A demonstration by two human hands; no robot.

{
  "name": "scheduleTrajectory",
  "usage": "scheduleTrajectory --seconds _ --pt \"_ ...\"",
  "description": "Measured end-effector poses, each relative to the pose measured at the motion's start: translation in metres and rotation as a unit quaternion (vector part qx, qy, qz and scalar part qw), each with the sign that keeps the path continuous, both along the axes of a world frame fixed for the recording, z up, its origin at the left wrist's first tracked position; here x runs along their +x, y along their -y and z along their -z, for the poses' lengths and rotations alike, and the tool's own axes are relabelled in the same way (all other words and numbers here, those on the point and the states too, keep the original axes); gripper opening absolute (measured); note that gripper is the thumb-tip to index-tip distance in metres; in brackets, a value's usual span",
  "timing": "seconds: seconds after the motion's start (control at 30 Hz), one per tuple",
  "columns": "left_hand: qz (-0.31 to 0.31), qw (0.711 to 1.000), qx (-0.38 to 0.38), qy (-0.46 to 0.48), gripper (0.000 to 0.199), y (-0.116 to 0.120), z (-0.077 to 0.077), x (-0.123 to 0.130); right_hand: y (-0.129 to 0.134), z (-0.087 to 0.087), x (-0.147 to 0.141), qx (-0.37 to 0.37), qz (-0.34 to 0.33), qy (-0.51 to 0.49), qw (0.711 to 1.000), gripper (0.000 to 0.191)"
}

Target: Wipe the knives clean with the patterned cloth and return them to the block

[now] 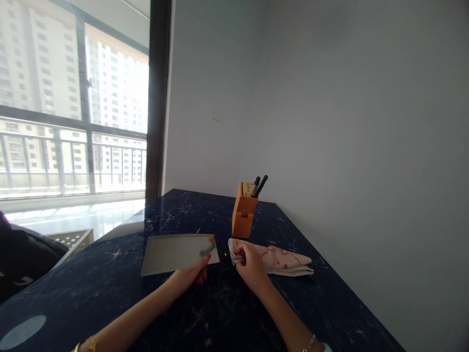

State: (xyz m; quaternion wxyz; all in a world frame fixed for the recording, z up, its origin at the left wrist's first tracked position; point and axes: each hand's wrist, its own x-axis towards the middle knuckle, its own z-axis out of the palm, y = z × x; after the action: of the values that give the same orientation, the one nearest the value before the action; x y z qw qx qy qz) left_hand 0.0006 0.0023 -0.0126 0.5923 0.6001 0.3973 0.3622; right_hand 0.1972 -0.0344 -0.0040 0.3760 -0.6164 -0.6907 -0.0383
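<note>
A wide, shiny rectangular blade (172,252), apparently a cleaver's, is held above the dark table, its face mirroring my thumb. My left hand (192,274) pinches its lower right part, thumb on the face and fingers curled below. A dark handle end with a light rivet (224,254) shows at the blade's right side. My right hand (252,266) is closed on a folded pink-and-white towel (282,256) right beside that handle. Whether the towel covers the rest of the handle is hidden. Just behind the towel stands a wooden knife block (244,217).
Two black-handled tools (259,186) stick up from the block. The dark marbled table (220,313) narrows toward a grey wall (351,146). A pale oval (22,332) lies at the near left. Left of the table are a dark object (22,259) and a large window (73,98).
</note>
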Motion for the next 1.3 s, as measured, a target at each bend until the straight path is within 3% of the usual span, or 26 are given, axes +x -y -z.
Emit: scheduleTrajectory --seconds 0.13,0.47,0.53,0.67,0.77,0.83,1.0,1.17,1.3 --pt "-0.018 1.0 0.02 0.0 0.048 0.003 -0.006 -0.001 -0.002 0.004 0.016 -0.023 0.053 0.014 0.998 0.02" --pt "-0.003 0.985 -0.11 0.132 0.034 -0.009 0.006 -0.008 0.004 0.004 0.04 -0.038 0.156 0.084 0.984 0.027" --pt "-0.005 0.981 -0.121 0.149 0.03 -0.009 0.005 -0.008 0.008 -0.003 0.034 -0.026 0.125 0.084 0.988 0.034" --pt "-0.02 0.978 -0.129 0.166 0.024 -0.009 0.004 -0.007 0.017 -0.016 0.011 0.015 -0.053 0.063 0.996 0.03" --pt "-0.015 0.974 -0.128 0.184 0.023 -0.008 0.005 -0.007 0.021 -0.016 -0.005 -0.013 -0.114 0.073 0.991 0.031" --pt "-0.007 0.975 -0.118 0.186 0.024 -0.007 0.004 -0.007 0.021 -0.013 -0.01 -0.036 -0.109 0.091 0.989 0.035" --pt "0.009 0.988 -0.059 0.139 0.035 -0.002 -0.005 -0.006 0.022 -0.013 -0.014 -0.017 -0.073 0.079 0.994 0.016" --pt "0.035 0.993 -0.043 0.105 0.043 0.0 -0.012 -0.004 0.022 -0.016 -0.011 0.005 -0.062 -0.047 0.997 0.027" --pt "0.012 0.993 -0.057 0.101 0.038 -0.002 -0.009 -0.004 0.015 -0.009 -0.005 0.038 -0.031 -0.152 0.987 0.032"
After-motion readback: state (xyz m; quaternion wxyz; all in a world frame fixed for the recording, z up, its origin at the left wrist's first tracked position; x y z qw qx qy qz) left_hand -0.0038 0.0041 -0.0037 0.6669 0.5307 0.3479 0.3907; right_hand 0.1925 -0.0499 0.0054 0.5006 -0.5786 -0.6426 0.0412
